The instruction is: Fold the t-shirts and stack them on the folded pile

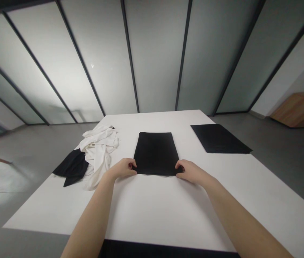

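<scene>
A folded black cloth point(155, 152) lies flat in a neat rectangle at the middle of the white table. My left hand point(123, 168) pinches its near left corner between thumb and fingers. At the near right corner, my right hand point(191, 172) grips the same cloth in a similar pinch. Its near edge runs almost straight between my two hands. Whether it is a garment, I cannot tell.
Left of my left hand, crumpled white clothing point(99, 143) lies in a heap beside a black garment point(73, 165). A flat black rectangular piece point(218, 139) rests on the table point(152, 211) at the right. Frosted glass panels point(155, 53) stand behind.
</scene>
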The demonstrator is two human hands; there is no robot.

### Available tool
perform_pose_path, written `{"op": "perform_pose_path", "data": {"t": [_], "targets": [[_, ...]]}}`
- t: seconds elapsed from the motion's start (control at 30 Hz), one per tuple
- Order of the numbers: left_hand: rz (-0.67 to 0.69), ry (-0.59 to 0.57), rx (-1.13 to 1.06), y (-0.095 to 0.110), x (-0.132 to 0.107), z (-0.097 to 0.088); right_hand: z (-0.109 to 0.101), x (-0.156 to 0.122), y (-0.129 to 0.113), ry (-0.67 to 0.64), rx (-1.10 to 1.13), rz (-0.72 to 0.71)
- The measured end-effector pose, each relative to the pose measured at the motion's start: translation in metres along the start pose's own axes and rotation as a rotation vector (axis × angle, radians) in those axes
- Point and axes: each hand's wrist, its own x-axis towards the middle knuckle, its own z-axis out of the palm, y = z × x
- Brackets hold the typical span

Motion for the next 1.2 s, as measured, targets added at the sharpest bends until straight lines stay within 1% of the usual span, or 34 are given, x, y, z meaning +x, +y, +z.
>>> {"op": "perform_pose_path", "data": {"t": [0.13, 0.43, 0.6, 0.83, 1.03, 1.2], "targets": [[0.002, -0.012, -0.015, 0.0014, -0.0003, -0.0006, 0.0006, 0.0008, 0.0017, 0.000, 0.003, -0.003], [0.010, -0.009, 0.000, 0.0060, -0.0013, -0.0011, -0.0040, -0.0017, -0.0060, -0.014, 0.012, 0.033], [0.009, 0.002, -0.014, 0.0053, -0.0010, -0.0009, -0.0032, -0.0012, -0.0042, -0.005, 0.028, 0.033], [0.028, 0.004, -0.039, 0.0012, 0.0003, 0.0012, -0.0023, 0.0012, -0.0003, -0.036, 0.021, 0.030], [0.055, 0.015, -0.027, -0.0030, 0.0032, 0.0042, -0.0047, -0.0011, -0.0052, -0.037, 0.013, 0.032], [0.087, 0.020, -0.006, -0.0009, 0.0024, 0.0051, -0.0042, -0.0013, -0.0046, -0.043, 0.006, 0.028]]}}
